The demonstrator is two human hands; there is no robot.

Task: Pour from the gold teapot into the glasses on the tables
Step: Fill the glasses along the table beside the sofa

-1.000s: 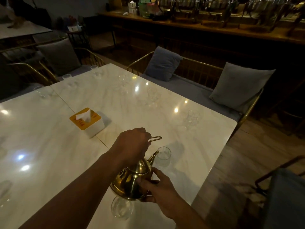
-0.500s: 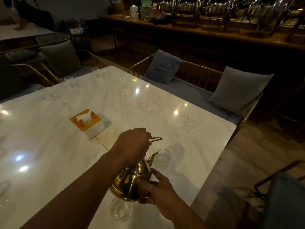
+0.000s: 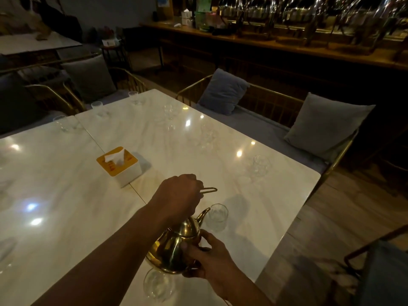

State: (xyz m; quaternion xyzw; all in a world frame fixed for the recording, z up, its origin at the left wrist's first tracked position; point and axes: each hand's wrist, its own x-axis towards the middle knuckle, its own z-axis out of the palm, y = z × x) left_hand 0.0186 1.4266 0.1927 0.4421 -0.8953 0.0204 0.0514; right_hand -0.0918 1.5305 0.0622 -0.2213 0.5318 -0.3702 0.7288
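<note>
The gold teapot (image 3: pixel 174 248) hangs tilted above the white marble table (image 3: pixel 198 151), its spout at the rim of a clear glass (image 3: pixel 217 216). My left hand (image 3: pixel 178 195) grips the thin wire handle from above. My right hand (image 3: pixel 209 257) cups the pot's lower right side, fingers curled round the body. Another glass (image 3: pixel 157 284) stands just below the pot, near the front edge. Several more glasses stand further off, one (image 3: pixel 260 165) near the right edge and one (image 3: pixel 134 97) at the far corner.
A yellow-topped tissue box (image 3: pixel 119 165) sits at the seam where the two tables meet. Gold-framed benches with grey cushions (image 3: pixel 324 127) line the far side. The wooden floor (image 3: pixel 331 217) lies to the right, with a chair frame (image 3: pixel 375 246) at lower right.
Hands and teapot keep the same pose, spout at the glass. The view has shifted slightly downward, so the far furniture sits a little lower in frame.
</note>
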